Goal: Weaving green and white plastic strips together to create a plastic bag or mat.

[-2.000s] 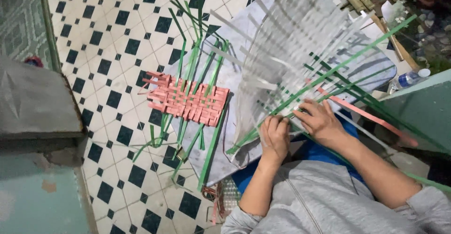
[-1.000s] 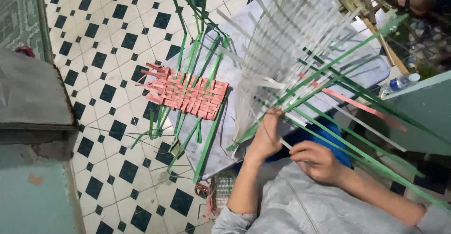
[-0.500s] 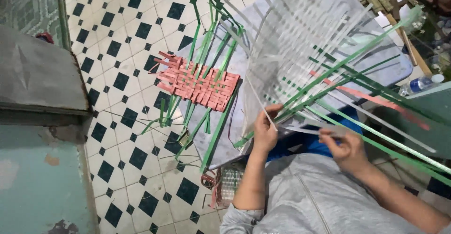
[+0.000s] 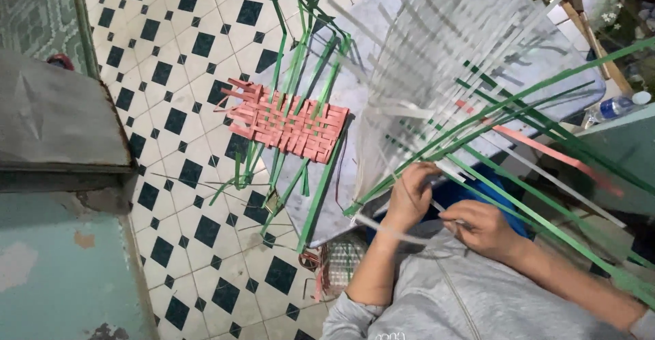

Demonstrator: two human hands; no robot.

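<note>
My left hand (image 4: 409, 197) pinches the lower edge of a large woven fan of white strips (image 4: 437, 60) crossed by long green strips (image 4: 518, 101). Just right of it, my right hand (image 4: 486, 228) grips a thin white strip (image 4: 392, 229) that runs leftward under the left wrist. The two hands are almost touching. A pink strip (image 4: 546, 150) sticks out among the green ones to the right. Both hands work over a blue thing (image 4: 471, 191) in my lap, mostly hidden.
A small pink woven mat (image 4: 290, 120) with green strips through it lies on the black-and-white tiled floor (image 4: 170, 74). A grey slab (image 4: 54, 115) on a teal block (image 4: 61, 272) stands at the left. A plastic bottle (image 4: 614, 107) lies at the right edge.
My right hand drew back along the strip away from the left hand, then came in close beside it. The left hand stayed on the weave's edge. The view shifted slightly.
</note>
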